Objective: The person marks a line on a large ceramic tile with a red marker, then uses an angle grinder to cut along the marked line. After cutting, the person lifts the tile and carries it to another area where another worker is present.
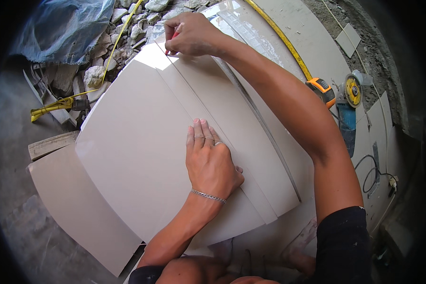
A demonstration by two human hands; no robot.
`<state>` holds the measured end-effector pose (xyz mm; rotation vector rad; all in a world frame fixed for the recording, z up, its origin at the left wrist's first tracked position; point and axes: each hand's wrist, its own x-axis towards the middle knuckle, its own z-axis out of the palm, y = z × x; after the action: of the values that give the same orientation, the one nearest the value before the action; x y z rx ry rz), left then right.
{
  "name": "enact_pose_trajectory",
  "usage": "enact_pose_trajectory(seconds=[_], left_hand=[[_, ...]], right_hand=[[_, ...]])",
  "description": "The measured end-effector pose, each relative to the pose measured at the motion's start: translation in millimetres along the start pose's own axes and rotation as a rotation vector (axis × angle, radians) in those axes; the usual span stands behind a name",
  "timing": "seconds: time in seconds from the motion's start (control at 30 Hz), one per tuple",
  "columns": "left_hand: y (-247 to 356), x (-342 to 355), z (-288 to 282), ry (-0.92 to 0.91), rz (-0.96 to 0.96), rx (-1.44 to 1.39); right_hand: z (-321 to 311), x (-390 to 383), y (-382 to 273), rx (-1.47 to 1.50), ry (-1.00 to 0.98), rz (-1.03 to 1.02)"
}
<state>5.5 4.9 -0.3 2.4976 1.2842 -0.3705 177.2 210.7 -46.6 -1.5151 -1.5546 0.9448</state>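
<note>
My left hand [213, 161] lies with fingers stretched out on a narrow pale strip [255, 203] that runs along a large cream tile [123, 151]. At the tile's far end my right hand [194, 35] is closed on a red pencil [167, 51], its tip at the strip's edge. A metal straight bar [284, 170] lies to the right, beneath my right forearm. Beyond it are a yellow tape measure [320, 90], its blade pulled out, and an angle grinder [348, 120] with a yellow disc.
Rubble [94, 75], a blue sheet [57, 26] and a yellow-handled tool [52, 109] are at the upper left. Another tile [75, 203] lies at the lower left beside a wooden board [47, 143]. A cable [375, 169] is at the right. My bare foot shows below the tile.
</note>
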Motion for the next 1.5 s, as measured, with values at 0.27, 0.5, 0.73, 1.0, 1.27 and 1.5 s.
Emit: enact_pose_trajectory(seconds=[0.27, 0.5, 0.73, 1.0, 1.27, 1.5], left_hand=[[1, 1, -2, -0.004, -0.003, 0.014], [3, 1, -2, -0.022, -0.004, 0.041], [2, 2, 0, 0.003, 0.012, 0.042], [-1, 0, 4, 0.024, 0.013, 0.029], [3, 3, -1, 0.002, 0.0, 0.087], [2, 4, 3, 0.029, 0.006, 0.1]], right_hand=[[-24, -53, -6, 0.146, -0.316, 0.107], [-2, 49, 1, 0.213, 0.003, -0.015], [2, -72, 13, -0.004, 0.052, -0.162], [-33, -230, -26, 0.096, -0.313, 0.266], [-11, -85, -5, 0.089, -0.208, 0.2], [10, -135, 4, 0.033, 0.072, -0.049]])
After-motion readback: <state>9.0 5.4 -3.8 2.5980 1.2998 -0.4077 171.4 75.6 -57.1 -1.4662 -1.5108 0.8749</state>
